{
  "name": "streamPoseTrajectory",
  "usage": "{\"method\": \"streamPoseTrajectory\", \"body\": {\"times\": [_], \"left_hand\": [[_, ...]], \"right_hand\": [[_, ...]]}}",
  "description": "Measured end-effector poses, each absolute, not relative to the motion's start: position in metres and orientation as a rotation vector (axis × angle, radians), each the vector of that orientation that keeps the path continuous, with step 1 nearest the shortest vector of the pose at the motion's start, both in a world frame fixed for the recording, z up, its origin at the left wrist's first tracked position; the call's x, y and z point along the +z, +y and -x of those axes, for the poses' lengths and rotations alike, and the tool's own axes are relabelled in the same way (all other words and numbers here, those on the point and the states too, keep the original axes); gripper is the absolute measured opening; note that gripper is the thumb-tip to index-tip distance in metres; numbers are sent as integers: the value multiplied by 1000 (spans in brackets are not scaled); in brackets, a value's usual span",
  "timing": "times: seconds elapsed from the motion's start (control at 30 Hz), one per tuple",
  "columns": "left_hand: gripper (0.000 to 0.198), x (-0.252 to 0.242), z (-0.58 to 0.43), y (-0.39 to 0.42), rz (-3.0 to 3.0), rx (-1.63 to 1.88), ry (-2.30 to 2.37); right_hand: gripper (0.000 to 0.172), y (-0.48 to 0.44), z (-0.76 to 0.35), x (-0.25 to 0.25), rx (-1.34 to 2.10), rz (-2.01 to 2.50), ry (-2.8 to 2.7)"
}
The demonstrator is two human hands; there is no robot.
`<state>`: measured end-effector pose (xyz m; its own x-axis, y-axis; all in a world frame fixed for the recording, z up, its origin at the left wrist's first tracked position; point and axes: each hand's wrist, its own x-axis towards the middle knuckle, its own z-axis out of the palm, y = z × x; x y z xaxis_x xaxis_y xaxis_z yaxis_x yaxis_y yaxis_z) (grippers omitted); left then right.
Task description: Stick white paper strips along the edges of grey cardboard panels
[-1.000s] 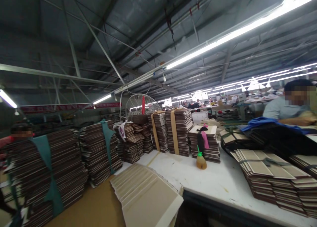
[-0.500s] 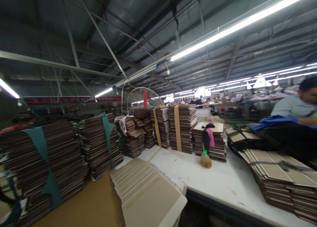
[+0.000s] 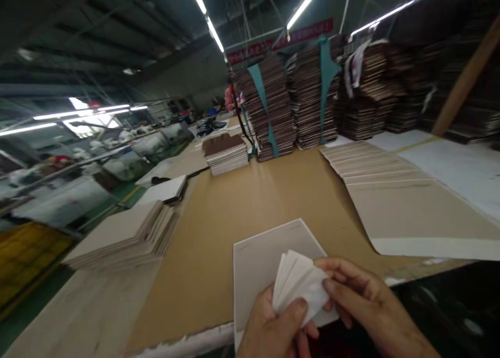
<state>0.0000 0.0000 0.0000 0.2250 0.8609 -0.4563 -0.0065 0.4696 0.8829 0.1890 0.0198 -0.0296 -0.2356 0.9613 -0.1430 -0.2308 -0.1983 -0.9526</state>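
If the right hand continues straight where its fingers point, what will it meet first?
Probably the white slips in the left hand; the right hand seems to touch them.

Slips [image 3: 300,282] are sitting between left hand [image 3: 273,326] and right hand [image 3: 361,295], over a board [image 3: 258,261]; fanned panels [image 3: 410,207] are lying right, a pile [image 3: 117,230] left, stacks [image 3: 281,100] standing beyond.

The left grip [image 3: 275,326] partly hides the white pieces [image 3: 301,284] and board [image 3: 255,269]; red banner [image 3: 308,33] too blurred to read.
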Motion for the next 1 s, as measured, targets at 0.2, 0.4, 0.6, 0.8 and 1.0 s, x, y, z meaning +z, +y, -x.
{"method": "streamPoseTrajectory", "body": {"times": [0.2, 0.4, 0.6, 0.8, 1.0], "left_hand": [[50, 9, -3, 6, -846, 798, 1176], [48, 10, 0, 2, -815, 831, 1196], [53, 12, 3, 2, -758, 861, 1182], [46, 12, 4, 3, -807, 871, 1157], [46, 8, 7, 4, -869, 843, 1200]], "right_hand": [[49, 28, -196, -33, 1575, 1118, -1091], [44, 30, -191, -27, 1512, 1149, -1230], [38, 26, -190, -28, 1472, 1126, -1261], [34, 28, -190, -33, 1621, 1065, -1256], [34, 29, -190, -36, 1763, 983, -1163]]}}
